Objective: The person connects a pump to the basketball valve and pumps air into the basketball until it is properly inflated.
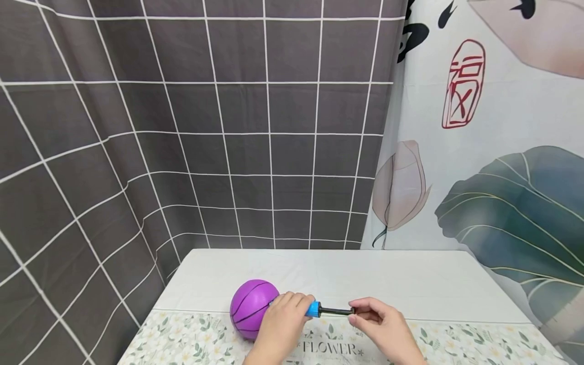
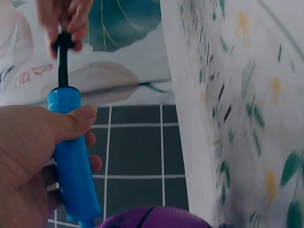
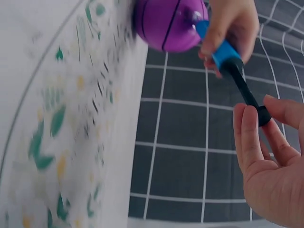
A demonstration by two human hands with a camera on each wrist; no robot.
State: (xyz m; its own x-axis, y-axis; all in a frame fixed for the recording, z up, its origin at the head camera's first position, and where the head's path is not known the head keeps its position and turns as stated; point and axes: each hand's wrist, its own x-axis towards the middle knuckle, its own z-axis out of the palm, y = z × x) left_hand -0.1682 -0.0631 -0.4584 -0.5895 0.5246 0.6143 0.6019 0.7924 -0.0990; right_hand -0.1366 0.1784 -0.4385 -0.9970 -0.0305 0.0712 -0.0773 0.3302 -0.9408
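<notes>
A purple ball (image 1: pixel 250 307) with black lines rests on the table, left of both hands. My left hand (image 1: pixel 284 324) grips the blue barrel of a hand pump (image 2: pixel 76 161), fingers wrapped round it and thumb along its side. The pump's nozzle end meets the ball (image 3: pixel 166 23) in the right wrist view. Its black rod is drawn out to the right. At the rod's end, my right hand (image 1: pixel 382 324) pinches the small black handle (image 3: pixel 262 115) between thumb and fingers. Part of the barrel is hidden behind the left hand in the head view.
The white table (image 1: pixel 337 274) has a floral cloth strip (image 1: pixel 447 339) along its front, with the word FLOWER printed on it. Behind and to the left hangs a dark grey curtain (image 1: pixel 292 111) with white grid lines. A leaf-patterned white curtain (image 1: pixel 420 101) hangs at right.
</notes>
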